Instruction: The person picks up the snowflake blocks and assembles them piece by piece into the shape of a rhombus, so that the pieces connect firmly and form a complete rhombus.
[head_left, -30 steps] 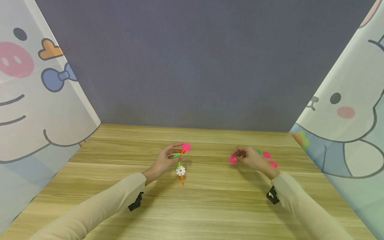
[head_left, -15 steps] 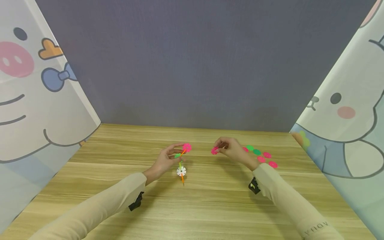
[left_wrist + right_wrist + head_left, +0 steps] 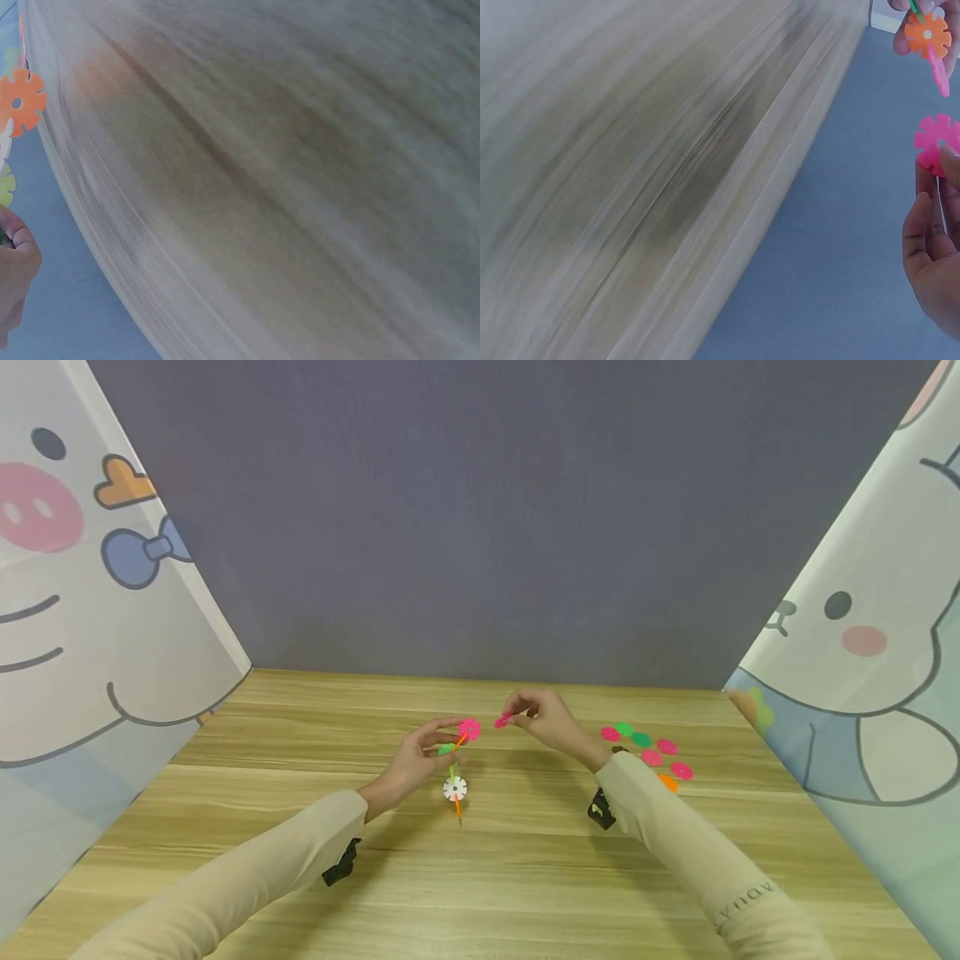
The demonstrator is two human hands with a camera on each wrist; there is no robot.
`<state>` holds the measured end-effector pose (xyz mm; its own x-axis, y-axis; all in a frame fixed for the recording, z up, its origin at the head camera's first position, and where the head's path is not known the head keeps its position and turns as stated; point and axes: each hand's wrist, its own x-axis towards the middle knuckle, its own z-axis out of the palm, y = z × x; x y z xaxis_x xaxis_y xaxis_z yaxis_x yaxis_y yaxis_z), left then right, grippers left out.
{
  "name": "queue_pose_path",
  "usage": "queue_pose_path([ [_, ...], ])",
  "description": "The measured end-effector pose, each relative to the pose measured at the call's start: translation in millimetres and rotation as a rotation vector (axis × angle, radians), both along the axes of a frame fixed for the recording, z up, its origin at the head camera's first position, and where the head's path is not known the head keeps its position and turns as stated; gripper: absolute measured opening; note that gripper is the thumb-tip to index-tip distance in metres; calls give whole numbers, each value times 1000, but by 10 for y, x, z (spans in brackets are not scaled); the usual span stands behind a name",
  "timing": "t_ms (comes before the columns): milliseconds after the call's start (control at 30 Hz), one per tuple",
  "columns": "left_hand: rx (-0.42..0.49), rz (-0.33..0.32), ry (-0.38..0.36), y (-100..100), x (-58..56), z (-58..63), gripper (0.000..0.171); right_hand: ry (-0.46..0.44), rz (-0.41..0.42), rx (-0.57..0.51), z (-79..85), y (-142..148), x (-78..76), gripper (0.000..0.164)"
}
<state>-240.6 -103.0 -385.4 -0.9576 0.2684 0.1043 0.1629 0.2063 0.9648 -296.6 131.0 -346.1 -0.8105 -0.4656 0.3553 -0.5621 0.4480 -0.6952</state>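
R sleeve (image 3: 667, 814) is pt-hiding 1 orange disc (image 3: 668, 783); 4 pinks (image 3: 667, 747) + 2 greens (image 3: 641, 740) lying nearby. L hand (image 3: 420, 753) gripping chain (image 3: 454, 789), R hand (image 3: 550, 722) pinching 1 pink disc (image 3: 930, 139).

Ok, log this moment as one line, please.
left hand: holds joined disc chain | right hand: pinches pink disc, apart from chain | loose discs: on table

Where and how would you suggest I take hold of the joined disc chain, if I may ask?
I'd pinch the disc chain by its green disc, coming from the left, as the left hand appears to. That thin, flat disc sits between the ends, leaving the pink end disc exposed toward the right hand.
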Motion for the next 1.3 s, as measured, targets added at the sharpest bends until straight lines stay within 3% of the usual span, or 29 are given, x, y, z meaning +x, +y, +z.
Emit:
queue_pose_path([
  [267,13,-10,-6,8,-4,5,51,2,4,-52,20,-147,-44,4],
  [867,15,-43,11,15,-22,-2,49,26,52,-41,53,-250,-17,6],
  [1133,-5,48,57,64,-33,-33,43,40,87,-74,29,-278,-4,5],
  [1300,-33,116,81,101,35,51,39,45,92,-80,15,-297,3,4],
])
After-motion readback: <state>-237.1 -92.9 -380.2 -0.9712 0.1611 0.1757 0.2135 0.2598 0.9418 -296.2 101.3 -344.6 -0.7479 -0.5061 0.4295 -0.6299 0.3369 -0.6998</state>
